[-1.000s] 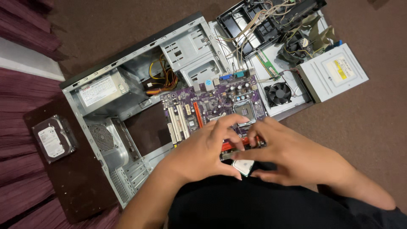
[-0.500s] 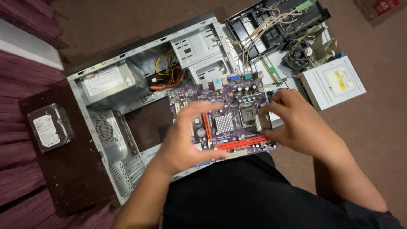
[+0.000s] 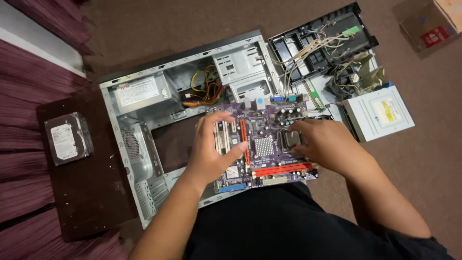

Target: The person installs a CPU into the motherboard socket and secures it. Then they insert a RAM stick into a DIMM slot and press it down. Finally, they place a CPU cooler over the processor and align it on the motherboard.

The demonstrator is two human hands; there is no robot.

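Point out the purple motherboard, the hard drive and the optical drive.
purple motherboard (image 3: pixel 269 147): head view, on its silver heatsink.
hard drive (image 3: pixel 65 138): head view, on its white label.
optical drive (image 3: pixel 380 113): head view, on its grey top cover.

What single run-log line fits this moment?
left hand: on purple motherboard | right hand: at processor socket | board: over open computer case

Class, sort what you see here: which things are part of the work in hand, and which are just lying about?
In hand: left hand, right hand, purple circuit board, computer case.
Lying about: hard drive, disc drive, black panel with cables, cardboard box.
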